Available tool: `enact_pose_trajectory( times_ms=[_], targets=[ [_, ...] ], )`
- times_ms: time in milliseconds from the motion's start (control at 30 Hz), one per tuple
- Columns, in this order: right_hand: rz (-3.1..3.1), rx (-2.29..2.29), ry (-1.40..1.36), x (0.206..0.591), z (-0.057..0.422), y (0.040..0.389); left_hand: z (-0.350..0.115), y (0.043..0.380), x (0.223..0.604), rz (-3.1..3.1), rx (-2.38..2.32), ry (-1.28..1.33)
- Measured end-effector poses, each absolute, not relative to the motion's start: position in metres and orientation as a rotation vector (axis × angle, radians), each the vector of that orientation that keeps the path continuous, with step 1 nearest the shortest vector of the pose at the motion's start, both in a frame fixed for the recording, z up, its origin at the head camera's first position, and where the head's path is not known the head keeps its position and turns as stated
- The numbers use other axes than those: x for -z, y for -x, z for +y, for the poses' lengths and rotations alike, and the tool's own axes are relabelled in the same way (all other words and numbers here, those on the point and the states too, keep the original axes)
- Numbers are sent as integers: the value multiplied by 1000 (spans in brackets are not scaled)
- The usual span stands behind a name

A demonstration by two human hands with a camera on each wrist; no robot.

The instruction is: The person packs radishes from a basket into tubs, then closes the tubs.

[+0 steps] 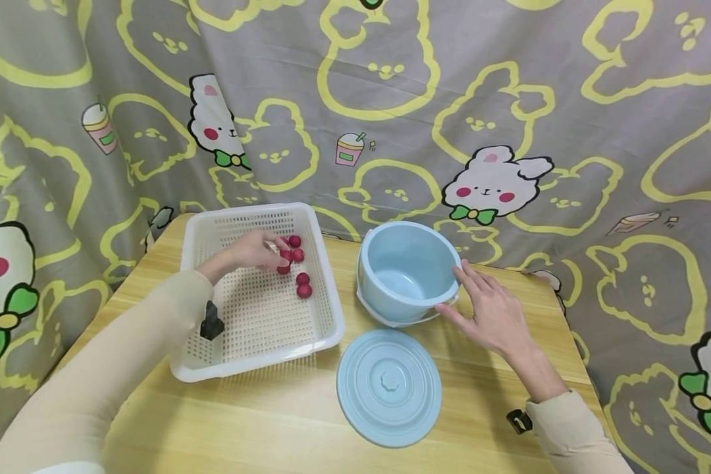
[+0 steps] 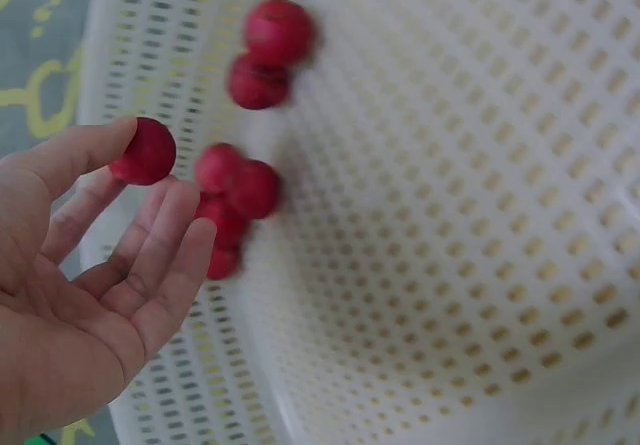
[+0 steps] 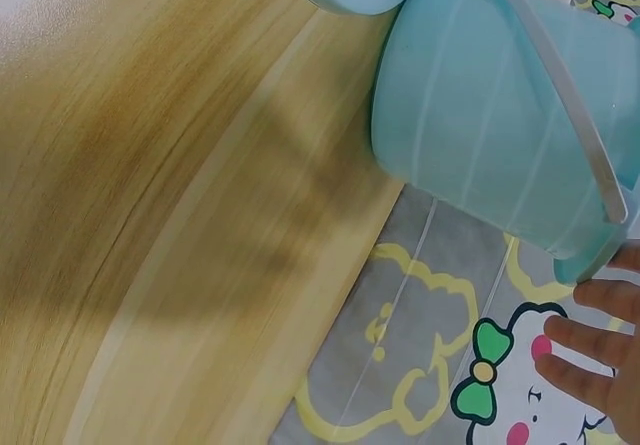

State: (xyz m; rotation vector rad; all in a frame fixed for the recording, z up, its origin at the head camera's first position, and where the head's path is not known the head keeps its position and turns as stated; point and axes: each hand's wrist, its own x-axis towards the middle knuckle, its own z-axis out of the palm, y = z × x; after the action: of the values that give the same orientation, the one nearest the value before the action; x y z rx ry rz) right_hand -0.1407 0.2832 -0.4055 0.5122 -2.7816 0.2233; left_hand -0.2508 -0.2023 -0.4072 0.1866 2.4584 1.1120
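Observation:
My left hand (image 1: 256,250) is inside the white plastic basket (image 1: 329,289). In the left wrist view, its thumb and index finger pinch a small red ball (image 2: 148,152), while the other fingers stay extended. Several more red balls (image 2: 280,31) lie on the basket floor along one side, in two clusters. To the right stands a light blue bucket (image 1: 385,296) with its top uncovered. At the bucket's right rim, my right hand (image 1: 494,309) rests with fingers spread and nearly straight, fingertips right at the edge. The right wrist view shows the bucket's handle (image 3: 565,90) hanging down its side.
A round blue lid (image 1: 389,388) lies on the wooden table (image 1: 261,421) in front of the bucket. Behind the table hangs a grey curtain (image 1: 385,92) with cartoon prints, close to the basket and bucket. A dark strap (image 1: 519,421) is at the right wrist.

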Motion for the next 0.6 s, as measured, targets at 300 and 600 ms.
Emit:
enact_pose_trajectory(
  times_ms=[300,600],
  targets=[
    [-2774,-212,-526,404,283,142,-193,252,387,2426,-1254,-201],
    [-2751,-205,-546,402,284,144,-179,253,374,2429,-1309,-255]
  ],
)
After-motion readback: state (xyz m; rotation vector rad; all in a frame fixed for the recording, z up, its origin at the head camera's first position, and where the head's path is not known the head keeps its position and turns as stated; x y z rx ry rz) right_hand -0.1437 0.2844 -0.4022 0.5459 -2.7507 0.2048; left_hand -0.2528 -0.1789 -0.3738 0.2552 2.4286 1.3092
